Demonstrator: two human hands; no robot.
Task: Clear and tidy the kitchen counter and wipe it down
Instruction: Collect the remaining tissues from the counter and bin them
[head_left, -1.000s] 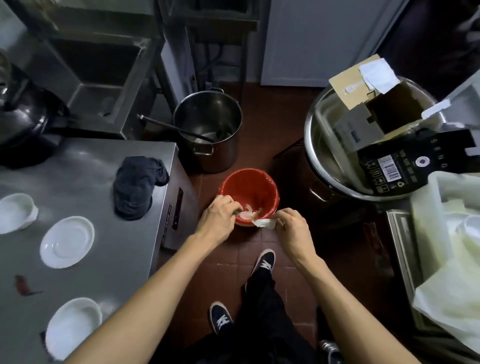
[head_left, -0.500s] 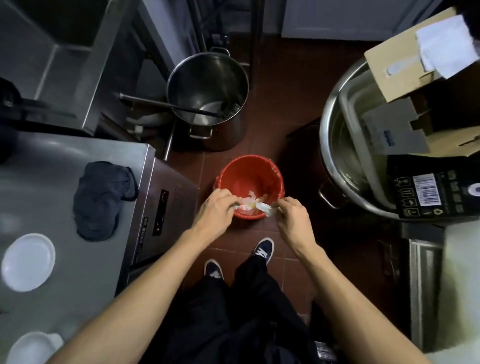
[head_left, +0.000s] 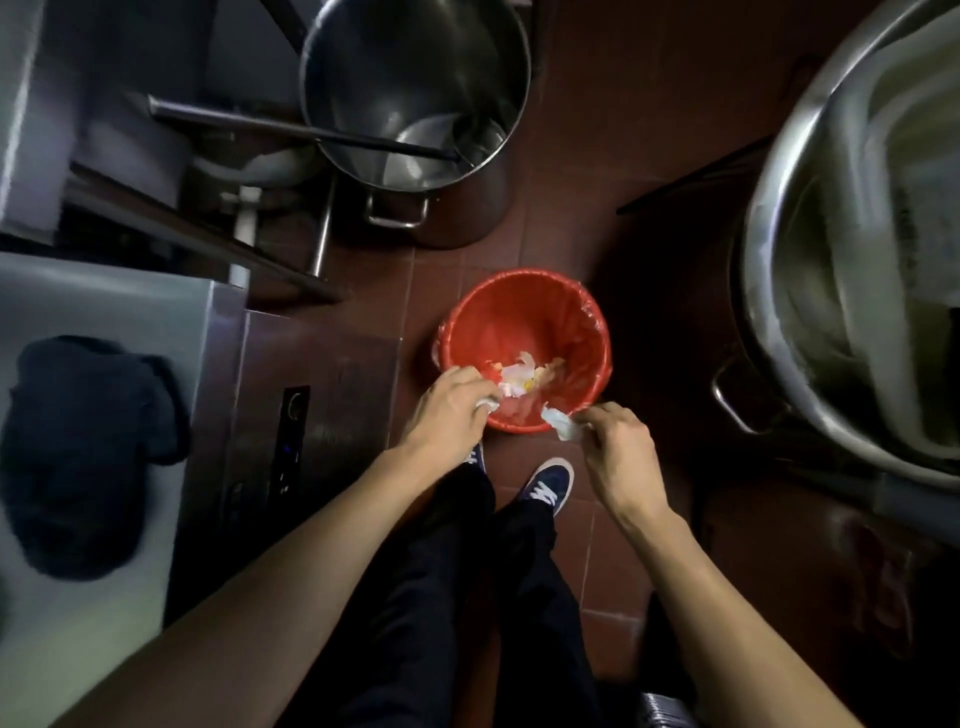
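White scrap, right hand: my right hand (head_left: 615, 447) pinches a crumpled paper scrap (head_left: 563, 425) at the bin rim, ready to drop.
Left hand: my left hand (head_left: 447, 410) grips another wad (head_left: 488, 404), held over the opening.
Bin: red lined bin (head_left: 524, 312) on the floor, scraps already inside.
Counter: steel counter (head_left: 171, 322) to my left, dark cloth (head_left: 88, 452) on it, wiping looks not yet done.

Red bin (head_left: 524, 317), white scraps (head_left: 563, 427), dark cloth (head_left: 83, 457), navy shoes (head_left: 545, 483).
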